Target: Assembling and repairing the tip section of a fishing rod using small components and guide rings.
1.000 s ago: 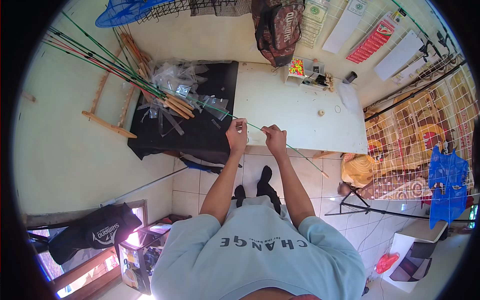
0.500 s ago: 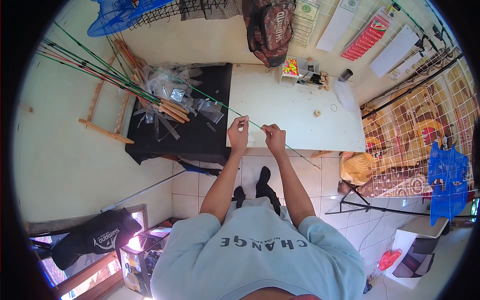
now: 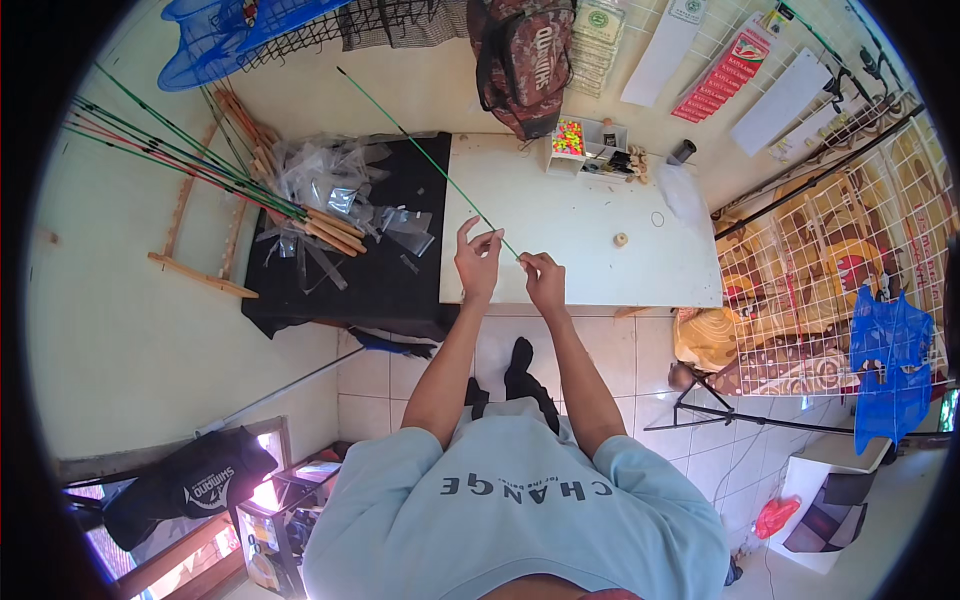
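A thin green fishing rod blank slants over the tables, its dark tip up to the far left and its near end at my right hand. My right hand is closed, pinching the rod near that end between thumb and fingers. Farther up the rod, my left hand has its thumb and a fingertip at the shaft, with the other fingers curled and a little apart. Both hands are above the front part of the white table.
A black cloth-covered table at left bears clear plastic wrappers and green rods with wooden handles. On the white table are a box of bright beads, a small round wooden piece and a dark cup. A backpack hangs behind.
The rod has slid up and to the left: its near end no longer sticks out beyond my right hand. My left hand's fingers have spread a little. The view has shifted slightly.
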A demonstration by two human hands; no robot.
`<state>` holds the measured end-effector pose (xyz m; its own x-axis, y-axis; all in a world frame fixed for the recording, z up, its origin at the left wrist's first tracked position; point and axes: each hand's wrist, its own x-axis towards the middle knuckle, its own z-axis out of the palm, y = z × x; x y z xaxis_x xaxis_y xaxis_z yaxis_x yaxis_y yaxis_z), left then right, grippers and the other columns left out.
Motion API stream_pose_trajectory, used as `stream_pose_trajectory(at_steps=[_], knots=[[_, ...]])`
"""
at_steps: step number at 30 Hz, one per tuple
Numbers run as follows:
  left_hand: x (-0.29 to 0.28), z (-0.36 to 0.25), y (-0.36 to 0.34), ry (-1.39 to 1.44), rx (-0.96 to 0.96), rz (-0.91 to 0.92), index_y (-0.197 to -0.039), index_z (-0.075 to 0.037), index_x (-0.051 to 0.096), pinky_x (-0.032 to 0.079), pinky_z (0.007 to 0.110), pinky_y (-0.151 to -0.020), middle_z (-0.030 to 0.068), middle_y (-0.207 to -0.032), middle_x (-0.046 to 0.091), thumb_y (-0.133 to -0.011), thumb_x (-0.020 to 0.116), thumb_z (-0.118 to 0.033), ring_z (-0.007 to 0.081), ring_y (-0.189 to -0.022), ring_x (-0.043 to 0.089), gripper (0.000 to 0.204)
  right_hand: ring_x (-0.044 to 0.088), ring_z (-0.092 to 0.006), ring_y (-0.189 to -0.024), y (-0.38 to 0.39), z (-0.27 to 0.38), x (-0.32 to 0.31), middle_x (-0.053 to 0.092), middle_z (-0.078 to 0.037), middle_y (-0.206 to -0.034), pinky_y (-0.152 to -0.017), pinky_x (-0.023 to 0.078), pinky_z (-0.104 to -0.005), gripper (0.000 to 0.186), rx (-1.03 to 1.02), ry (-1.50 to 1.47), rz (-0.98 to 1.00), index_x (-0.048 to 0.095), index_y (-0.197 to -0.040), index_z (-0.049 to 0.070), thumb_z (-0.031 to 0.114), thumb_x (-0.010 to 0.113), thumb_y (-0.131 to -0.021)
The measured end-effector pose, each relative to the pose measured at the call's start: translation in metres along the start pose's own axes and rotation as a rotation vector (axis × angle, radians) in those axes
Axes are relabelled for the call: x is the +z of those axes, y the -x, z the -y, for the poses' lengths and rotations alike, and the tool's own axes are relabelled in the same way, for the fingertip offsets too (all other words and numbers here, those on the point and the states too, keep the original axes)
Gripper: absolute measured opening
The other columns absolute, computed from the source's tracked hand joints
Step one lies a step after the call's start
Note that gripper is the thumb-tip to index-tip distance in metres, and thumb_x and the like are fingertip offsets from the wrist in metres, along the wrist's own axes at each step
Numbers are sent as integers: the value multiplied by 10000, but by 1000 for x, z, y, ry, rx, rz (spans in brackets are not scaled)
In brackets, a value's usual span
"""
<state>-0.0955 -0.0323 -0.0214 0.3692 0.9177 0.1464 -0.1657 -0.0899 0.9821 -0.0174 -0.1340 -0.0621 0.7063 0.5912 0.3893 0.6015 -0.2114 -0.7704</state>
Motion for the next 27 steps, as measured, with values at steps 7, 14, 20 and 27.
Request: stream_pose_trajectory(at_steps=[7,14,20,27], knots=[[10,8,-8,122,-96,131,-1069,47,612,527,257,-789,122,-911,690,-884,637,-78,153,-856,662,224,675,-244,-723,-2,-1,-8,670,-130,-802,-622,499,-307,155,81,-30,40,696,-952,30,-10,627,-819],[19,1,-10,113,-151,226,-1020,64,622,525,251,-783,122,-895,690,-899,618,-82,141,-827,654,190,652,-275,-682,-2,-6,-11,675,-117,-783,-616,501,-359,99,21,-28,-88,710,-882,70,61,665,-794],[21,1,-8,76,-126,270,-1014,63,625,526,253,-782,118,-890,690,-899,622,-90,141,-822,654,192,622,-274,-798,4,-1,-19,690,-89,-831,-726,484,-346,99,70,70,-43,712,-894,70,81,684,-799],[29,-4,-2,38,-111,328,-1013,62,622,524,255,-797,113,-904,688,-900,625,-98,146,-858,659,196,589,-277,-855,5,1,-30,691,-75,-861,-776,463,-370,91,62,101,-48,715,-883,90,119,686,-802]])
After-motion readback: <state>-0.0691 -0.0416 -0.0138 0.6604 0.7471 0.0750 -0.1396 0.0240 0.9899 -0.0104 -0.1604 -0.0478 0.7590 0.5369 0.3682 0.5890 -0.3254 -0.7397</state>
